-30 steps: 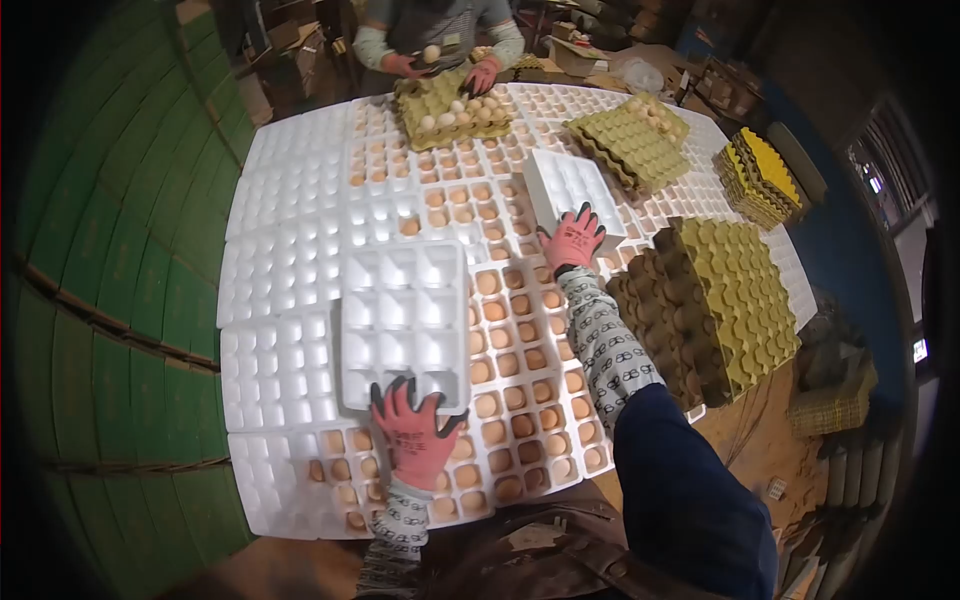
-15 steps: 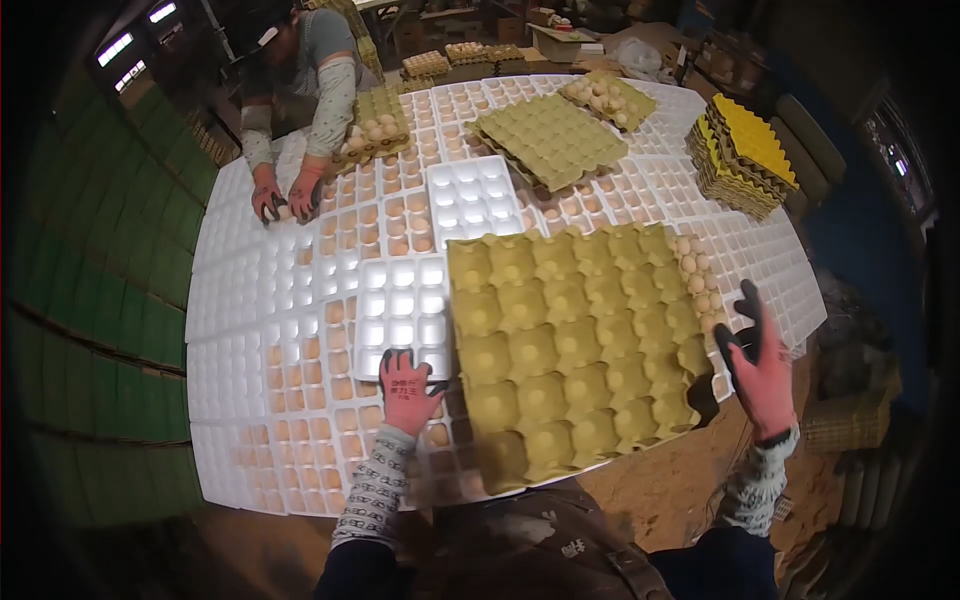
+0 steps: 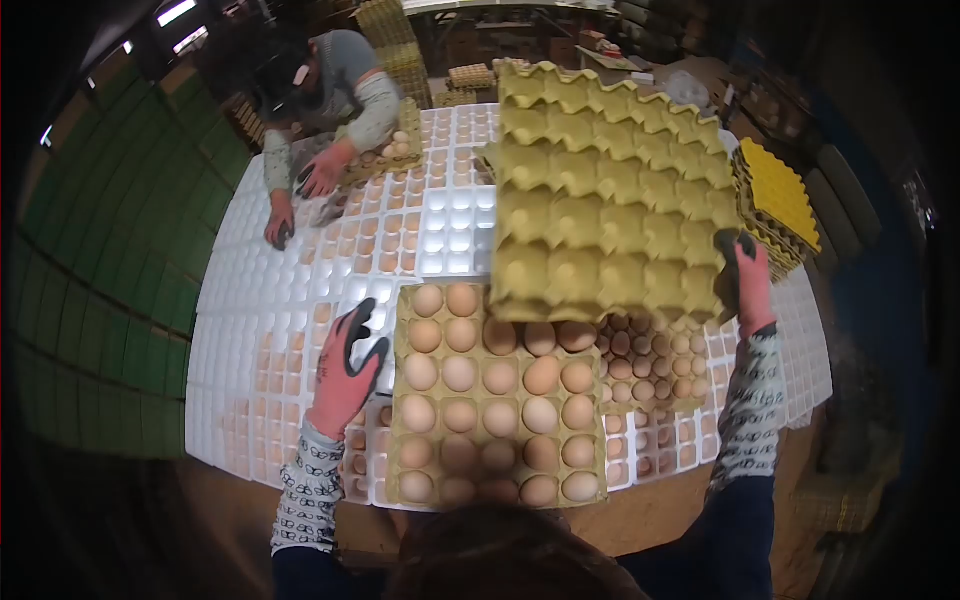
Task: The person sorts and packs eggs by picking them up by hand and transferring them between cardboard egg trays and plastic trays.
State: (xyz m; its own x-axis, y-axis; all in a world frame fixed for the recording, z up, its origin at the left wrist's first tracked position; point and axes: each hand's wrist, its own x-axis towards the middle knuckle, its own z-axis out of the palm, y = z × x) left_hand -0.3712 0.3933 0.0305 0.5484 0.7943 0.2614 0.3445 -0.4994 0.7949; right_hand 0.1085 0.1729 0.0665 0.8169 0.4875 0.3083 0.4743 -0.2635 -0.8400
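Note:
My right hand (image 3: 745, 278), in a pink and black glove, grips the right edge of an empty yellowish pulp tray (image 3: 610, 200), which is raised and tilted above the table. Below it, near the front edge, lies a pulp tray full of eggs (image 3: 499, 415). My left hand (image 3: 347, 372) is beside that tray's left edge, thumb and fingers apart, holding nothing. Under and past the left hand is a white foam tray (image 3: 372, 300). More eggs on a pulp tray (image 3: 655, 365) show to the right, partly hidden by the raised tray.
White foam trays (image 3: 240, 300), some holding eggs, cover the table. A co-worker (image 3: 345, 100) leans over the far left with both gloved hands low. A stack of yellow and grey trays (image 3: 775, 200) stands at the far right. Green boxes (image 3: 130, 270) line the left side.
The empty pulp tray has risen away from me, now in my right hand, baring the eggs. My left hand has left the white foam tray and opened. The view has shifted.

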